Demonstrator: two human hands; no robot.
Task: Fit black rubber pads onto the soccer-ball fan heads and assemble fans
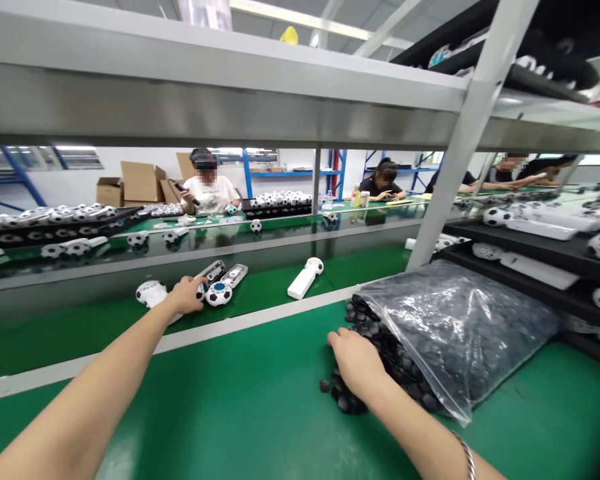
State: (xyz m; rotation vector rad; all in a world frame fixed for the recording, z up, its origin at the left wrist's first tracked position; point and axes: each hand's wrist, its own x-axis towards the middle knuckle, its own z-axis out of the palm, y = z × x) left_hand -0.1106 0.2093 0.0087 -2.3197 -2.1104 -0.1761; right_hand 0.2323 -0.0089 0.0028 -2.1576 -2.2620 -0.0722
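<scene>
On the green conveyor, my left hand (pixel 187 295) is closed around the edge of a football-patterned handheld housing (pixel 211 272) with an open handle, its fingers partly hidden. A second football-headed housing (pixel 219 293) with its handle open lies against it. Just left of my wrist is a white one (pixel 151 292), partly covered by my arm. My right hand (pixel 359 360) is curled down at a pile of small black plastic pieces (pixel 370 327); its fingertips are hidden, so what they hold cannot be made out. The pile spills from a clear plastic bag (pixel 460 327).
Another white housing (pixel 305 279) lies farther right on the conveyor. Black trays (pixel 520 250) of housings are stacked at the right. A slanted metal post (pixel 473 133) and a shelf beam (pixel 220 100) stand in front. Several people work across the line, beside trays of football-patterned parts (pixel 280 199).
</scene>
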